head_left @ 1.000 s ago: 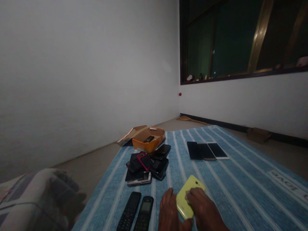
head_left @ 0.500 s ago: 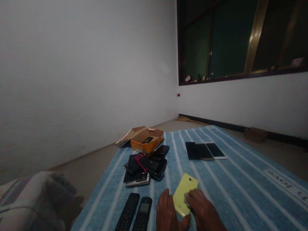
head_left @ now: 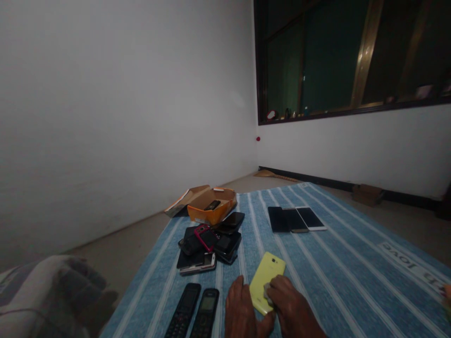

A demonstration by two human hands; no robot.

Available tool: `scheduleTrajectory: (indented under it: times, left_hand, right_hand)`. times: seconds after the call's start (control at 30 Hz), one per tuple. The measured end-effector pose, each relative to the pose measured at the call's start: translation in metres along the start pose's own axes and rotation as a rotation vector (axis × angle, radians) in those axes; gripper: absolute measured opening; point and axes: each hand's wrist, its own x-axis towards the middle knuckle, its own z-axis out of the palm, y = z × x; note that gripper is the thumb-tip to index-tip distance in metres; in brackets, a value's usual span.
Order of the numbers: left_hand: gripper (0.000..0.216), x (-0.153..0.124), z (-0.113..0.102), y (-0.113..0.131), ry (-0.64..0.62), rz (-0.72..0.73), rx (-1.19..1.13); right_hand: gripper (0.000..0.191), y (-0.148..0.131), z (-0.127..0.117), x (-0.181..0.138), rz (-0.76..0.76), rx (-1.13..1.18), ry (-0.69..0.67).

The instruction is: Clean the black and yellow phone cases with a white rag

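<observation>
A yellow phone (head_left: 265, 278) is held face down above the blue striped mat (head_left: 338, 263), at the bottom centre. My left hand (head_left: 238, 311) cups its left edge and underside. My right hand (head_left: 289, 307) rests on its back, with the fingers curled over a small pale thing I cannot make out. Just left of my hands two dark keypad phones (head_left: 195, 312) lie side by side.
A heap of dark phones with a red one (head_left: 207, 244) lies mid-mat. Behind it is an orange box (head_left: 210, 209) holding a phone. Three flat smartphones (head_left: 294, 218) lie in a row further right. Folded cloth (head_left: 45, 295) sits bottom left.
The view has shifted a little. The yellow phone and both hands have drifted slightly left and down in the picture. The grip looks unchanged.
</observation>
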Motion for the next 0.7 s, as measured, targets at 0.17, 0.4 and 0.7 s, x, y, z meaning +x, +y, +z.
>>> scheduleTrajectory:
  times: [0.17, 0.4, 0.7]
  left_hand:
    - [0.048, -0.003, 0.0, -0.001, -0.046, -0.027, -0.027]
    - [0.051, 0.0, -0.002, 0.004, -0.036, -0.045, -0.046]
    - [0.05, 0.0, -0.009, 0.014, 0.02, -0.036, -0.071]
  right_hand:
    - [0.017, -0.012, 0.004, 0.002, -0.06, 0.037, -0.031]
    - [0.023, -0.012, -0.004, 0.007, 0.12, 0.037, -0.017]
    - [0.029, -0.009, -0.01, 0.007, 0.107, 0.067, -0.046]
